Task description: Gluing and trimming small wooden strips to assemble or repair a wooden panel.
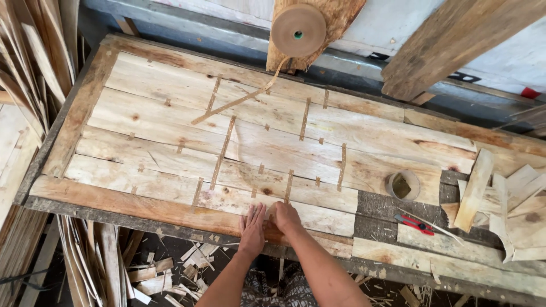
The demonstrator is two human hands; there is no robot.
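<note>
The person stands at the near edge of a long work table [74, 113]; on it lies a big sheet of thin wood strips [239, 148], pale pieces set edge to edge and held at the joins by short bits of brown paper tape [222, 152]; the left hand [252, 226] lies flat and open on the near edge of the sheet, fingers spread, holding nothing; the right hand [286, 216] is just beside it, fingers curled down and pressing on the wood near a tape bit, and I cannot tell if it pinches anything; I think most of the sheet is joined by now, since tape bits show on many seams on the left and in the middle; the right end looks less done, with bare table there and loose wood pieces [506, 199] in a heap, so some work seems left; the sheet's long side runs left to right along the table, a bit tilted, with the far right end going away from the person; a roll of brown tape [298, 29] hangs above the far edge; a smaller tape ring [402, 185] and a red cutter [414, 224] lie to the right
</note>
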